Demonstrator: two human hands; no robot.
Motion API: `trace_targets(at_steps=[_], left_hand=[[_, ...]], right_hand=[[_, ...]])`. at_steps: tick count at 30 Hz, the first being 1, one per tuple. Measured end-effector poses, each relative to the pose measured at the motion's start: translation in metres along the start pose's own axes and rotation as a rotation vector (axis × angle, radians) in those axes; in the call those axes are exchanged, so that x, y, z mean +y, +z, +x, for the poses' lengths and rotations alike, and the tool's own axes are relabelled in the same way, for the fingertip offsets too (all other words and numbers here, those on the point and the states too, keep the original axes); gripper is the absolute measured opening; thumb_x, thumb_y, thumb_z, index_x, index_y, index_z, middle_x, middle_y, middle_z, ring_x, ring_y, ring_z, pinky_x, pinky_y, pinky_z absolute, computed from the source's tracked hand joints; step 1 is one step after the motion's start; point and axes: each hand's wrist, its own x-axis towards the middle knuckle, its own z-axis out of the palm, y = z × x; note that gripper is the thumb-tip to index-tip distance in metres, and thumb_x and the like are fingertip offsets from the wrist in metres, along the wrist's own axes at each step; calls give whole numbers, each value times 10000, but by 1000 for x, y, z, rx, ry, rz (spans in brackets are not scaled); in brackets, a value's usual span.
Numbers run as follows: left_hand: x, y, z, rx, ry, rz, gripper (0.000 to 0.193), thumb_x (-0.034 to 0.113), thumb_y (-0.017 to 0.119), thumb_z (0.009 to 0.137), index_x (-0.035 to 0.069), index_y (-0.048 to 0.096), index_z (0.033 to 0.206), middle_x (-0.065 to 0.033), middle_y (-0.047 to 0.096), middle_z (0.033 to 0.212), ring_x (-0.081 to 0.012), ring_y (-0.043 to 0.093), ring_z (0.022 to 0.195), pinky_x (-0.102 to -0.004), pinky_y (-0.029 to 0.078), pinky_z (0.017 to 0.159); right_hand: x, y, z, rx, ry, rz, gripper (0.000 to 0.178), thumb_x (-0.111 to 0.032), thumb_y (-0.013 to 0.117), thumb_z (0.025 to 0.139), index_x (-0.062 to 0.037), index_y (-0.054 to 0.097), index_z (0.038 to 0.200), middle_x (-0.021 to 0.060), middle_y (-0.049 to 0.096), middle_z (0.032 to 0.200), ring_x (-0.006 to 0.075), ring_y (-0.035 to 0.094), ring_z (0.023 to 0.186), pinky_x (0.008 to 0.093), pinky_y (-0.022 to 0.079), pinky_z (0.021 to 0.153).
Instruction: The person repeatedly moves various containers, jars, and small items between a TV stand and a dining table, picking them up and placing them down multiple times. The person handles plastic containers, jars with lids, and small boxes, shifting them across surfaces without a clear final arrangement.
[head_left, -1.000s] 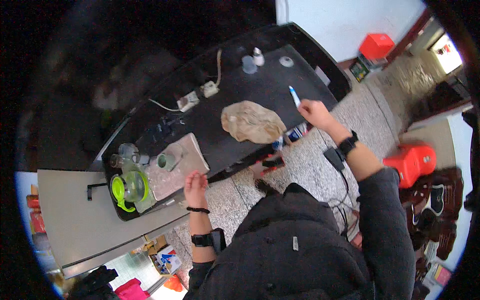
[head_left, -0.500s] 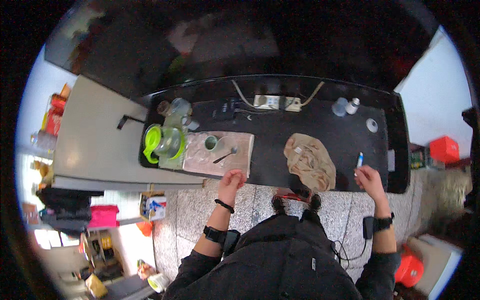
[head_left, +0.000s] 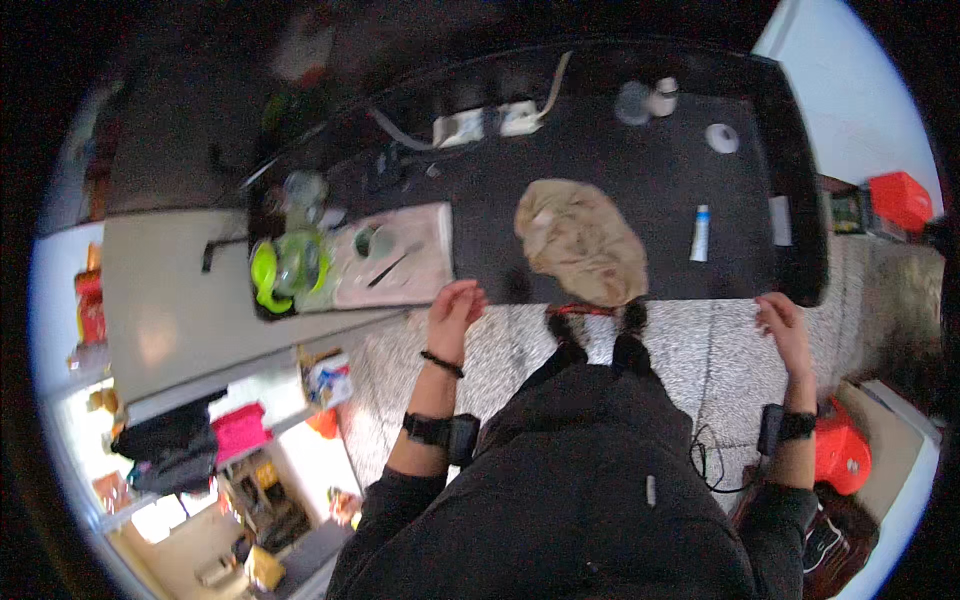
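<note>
Nearest me is my black padded jacket; a boxy black wrist band is strapped round my left forearm, with a thin black bracelet above it, and a matching black wrist band sits on my right; my left hand hangs at the front edge of the long black tabletop, fingers loosely bent around nothing, just beside the near right corner of a pale pink rectangular cloth; my right hand is at the same edge toward the right end, its fingers relaxed and half-curled, gripping nothing, though I cannot tell whether their tips touch the table; a slim white tube with a blue cap lies flat beyond that hand and to its left, clear of it, cap pointing away from me; between my hands, a crumpled beige fabric piece reaches the front edge; on the pink cloth lie a thin dark utensil and a small greenish cup, left of which stands a clear pitcher with a lime-green lid; farther back are a round white disc, a white power strip and a blurred white bottle.
</note>
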Motion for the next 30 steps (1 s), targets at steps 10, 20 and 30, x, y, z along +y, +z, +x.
trace_targets(at_steps=[10,20,30], left_hand=[[1,39,38,-31,26,-33,161,173,569,937,89,593,1072,-31,650,935,-123,630,807,-239,503,702],[-22,18,18,90,-19,-114,143,165,576,931,88,601,1049,-40,648,924,-129,625,797,-251,504,691],[-36,27,4,109,-14,-152,167,166,592,919,75,591,1059,-49,640,925,-154,624,796,-273,507,711]], right_hand=[[-19,92,128,264,-116,-718,430,-349,683,810,-3,554,1029,184,646,867,358,645,797,434,523,681],[-43,111,158,329,-297,-833,340,-252,641,808,-10,523,1016,194,611,945,372,634,832,447,533,715],[-105,104,253,439,-433,-335,384,-192,676,805,-41,480,1098,219,635,856,408,622,797,469,479,676]])
